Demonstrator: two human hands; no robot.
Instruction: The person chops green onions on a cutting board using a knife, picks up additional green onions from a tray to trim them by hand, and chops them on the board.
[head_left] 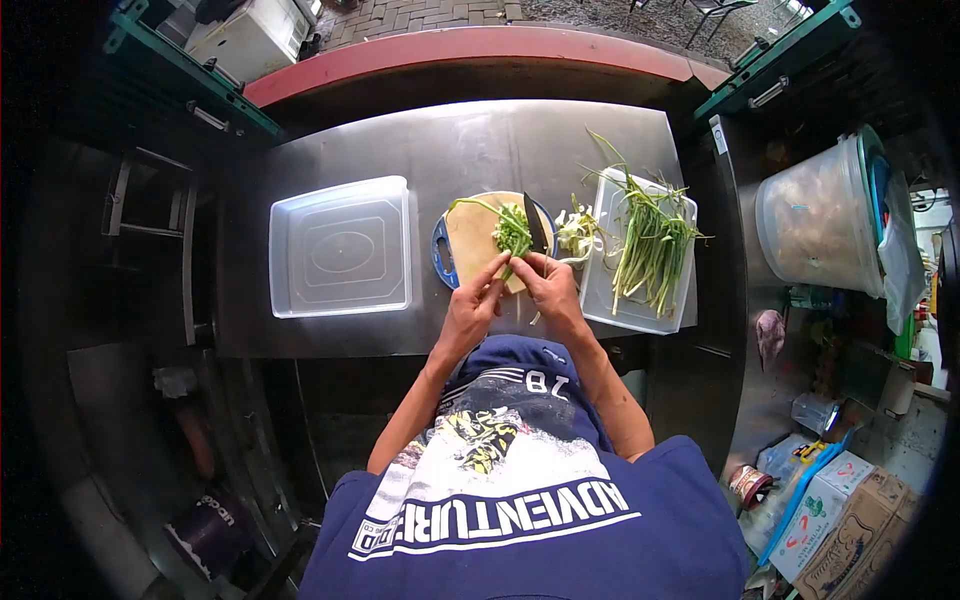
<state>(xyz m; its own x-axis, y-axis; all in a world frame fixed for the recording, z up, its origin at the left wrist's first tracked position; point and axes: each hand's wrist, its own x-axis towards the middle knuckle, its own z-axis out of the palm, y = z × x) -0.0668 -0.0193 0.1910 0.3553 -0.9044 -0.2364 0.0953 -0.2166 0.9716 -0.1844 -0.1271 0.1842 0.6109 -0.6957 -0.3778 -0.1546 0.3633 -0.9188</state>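
At the centre of the frame, a small bunch of green onions [512, 234] is held over a round, blue-edged cutting board [472, 240], with one long stalk curving out toward the board's upper left. The left hand [474, 302] closes its fingers narrowly on the lower end of the bunch, and the right hand [553, 290] brings thumb and fingertips together on the same stems, so the two hands nearly meet. A dark-bladed knife [536, 222] lies along the right side of the board, its blade just beside the bunch; whether the right fingers also grip its handle, I cannot tell. The work looks to be at an early stage: this handful is in hand, while a far larger heap of long green onions [650, 245] lies whole in the white plastic tray [598, 290] right of centre, apparently yet to be handled. Loose pale onion ends [577, 233] sit between board and tray, which suggests some stalks are already trimmed or sorted. Left of centre on the steel worktop [450, 130] stands a translucent plastic container [342, 250], and no onions show inside it.
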